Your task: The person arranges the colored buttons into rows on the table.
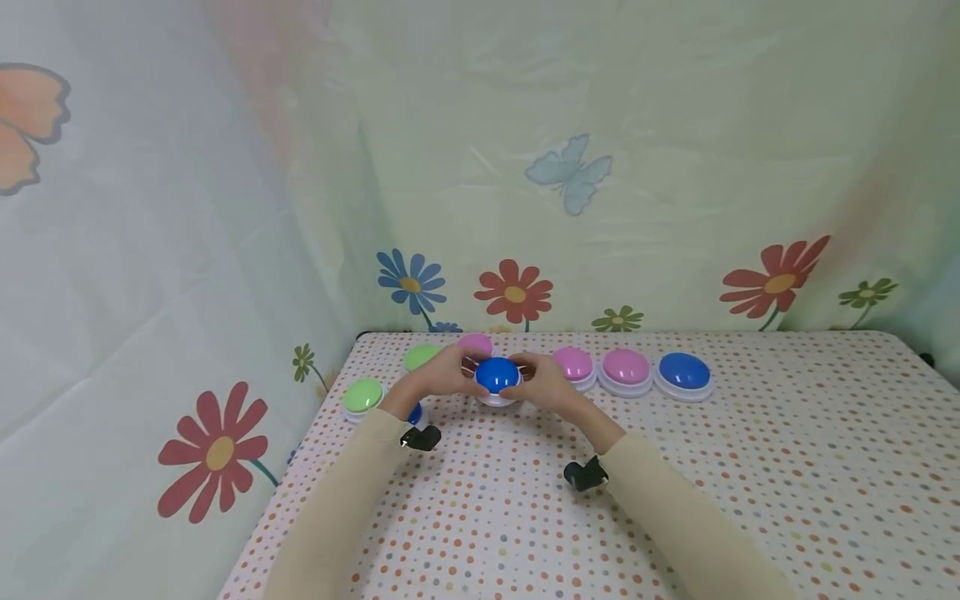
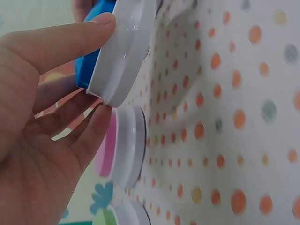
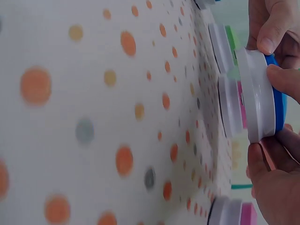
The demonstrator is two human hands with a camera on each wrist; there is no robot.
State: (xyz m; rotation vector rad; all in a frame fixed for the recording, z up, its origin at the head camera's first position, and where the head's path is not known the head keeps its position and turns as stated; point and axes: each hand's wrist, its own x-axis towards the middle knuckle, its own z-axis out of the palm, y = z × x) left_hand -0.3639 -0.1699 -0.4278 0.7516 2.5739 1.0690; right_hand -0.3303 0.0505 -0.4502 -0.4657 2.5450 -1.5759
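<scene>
Between both hands is a round push button (image 1: 497, 376) with a glossy blue dome and a white base. My left hand (image 1: 447, 372) grips it from the left, thumb on the near side of the rim. From the right, my right hand (image 1: 546, 382) pinches the same button, with its thumb by the blue dome and fingers at the base. Both wrist views show the white base (image 2: 126, 51) tilted, with space between it and the table. Just behind my left hand is a pink button (image 1: 476, 343), partly covered.
Two pink buttons (image 1: 627, 367) and a blue button (image 1: 684, 371) stand in a row on the right. Two green buttons (image 1: 363, 396) stand at left, and another blue button (image 1: 415, 413) is partly hidden by my left wrist. A flowered curtain (image 1: 465, 167) borders the dotted table (image 1: 510, 517).
</scene>
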